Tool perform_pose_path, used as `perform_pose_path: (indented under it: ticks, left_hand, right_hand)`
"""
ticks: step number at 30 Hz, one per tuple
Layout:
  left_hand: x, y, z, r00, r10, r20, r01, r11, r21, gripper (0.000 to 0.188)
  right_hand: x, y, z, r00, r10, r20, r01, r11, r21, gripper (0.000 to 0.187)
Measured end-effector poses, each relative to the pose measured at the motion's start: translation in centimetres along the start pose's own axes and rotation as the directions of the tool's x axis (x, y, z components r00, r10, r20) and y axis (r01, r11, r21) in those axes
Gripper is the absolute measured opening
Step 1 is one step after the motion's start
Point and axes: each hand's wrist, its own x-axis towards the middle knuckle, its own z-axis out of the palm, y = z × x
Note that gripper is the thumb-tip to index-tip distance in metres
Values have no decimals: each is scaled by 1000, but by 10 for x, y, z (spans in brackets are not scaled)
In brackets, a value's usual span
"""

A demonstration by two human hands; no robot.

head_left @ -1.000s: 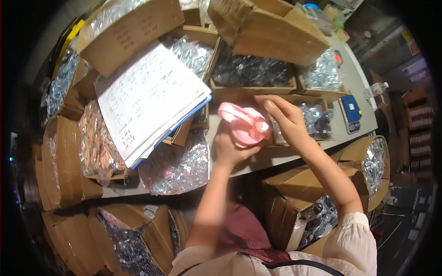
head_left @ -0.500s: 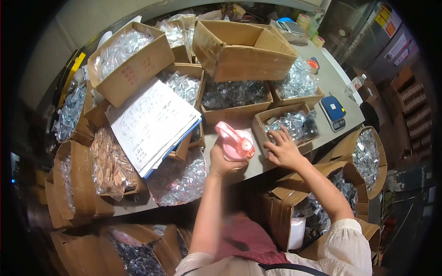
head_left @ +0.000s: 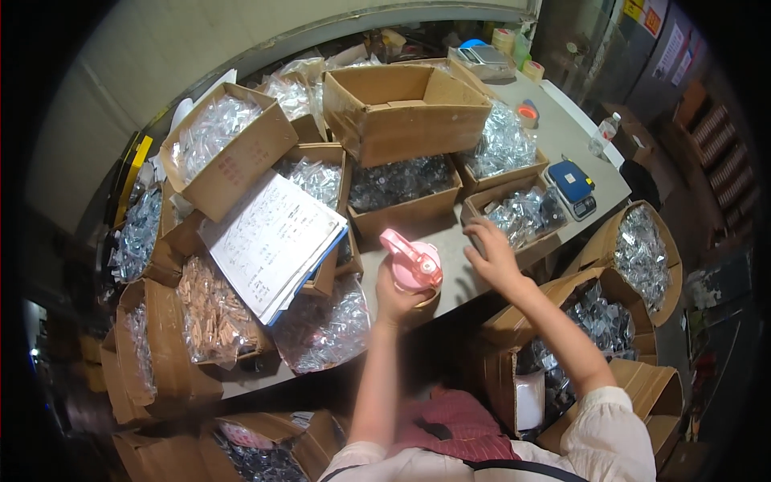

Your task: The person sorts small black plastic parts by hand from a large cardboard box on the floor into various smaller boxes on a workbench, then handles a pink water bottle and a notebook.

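Note:
My left hand (head_left: 395, 299) grips a pink bottle (head_left: 413, 264) from below and holds it upright near the front edge of the grey table (head_left: 458, 281). Its pink flip lid is on top. My right hand (head_left: 491, 254) is off the bottle, fingers spread, resting at the near rim of a small cardboard box (head_left: 514, 215) filled with clear plastic packets.
Several open cardboard boxes of bagged small parts crowd the table and floor. A clipboard of printed sheets (head_left: 269, 241) lies left of the bottle. A blue scale (head_left: 573, 188) sits at right, tape rolls (head_left: 526, 112) and a water bottle (head_left: 601, 134) farther back.
My right hand has let go of the pink bottle and moved right to the small box's rim. The bottle has come lower, toward the table's front edge, in my left hand.

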Motion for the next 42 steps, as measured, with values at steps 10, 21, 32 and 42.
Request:
perform_pose_path:
  ticks: [10,21,32,42]
  left_hand:
    - [-23,6,48,878,336,-340,-13,728,685,73]
    - [-5,-25,19,848,435,-302,-233,819,525,97]
    - [1,-42,18,835,451,-314,-266,832,486,90]
    - [1,-35,2,878,392,-276,-280,886,369,91]
  right_hand:
    - [57,-141,70,963,243,119,-226,964,-138,51]
    - [55,-129,68,980,-40,193,63,991,-118,32]
    - [65,-130,66,955,-49,292,71,995,-65,36]
    - [71,-134,75,934,51,354,-104,986,131,48]
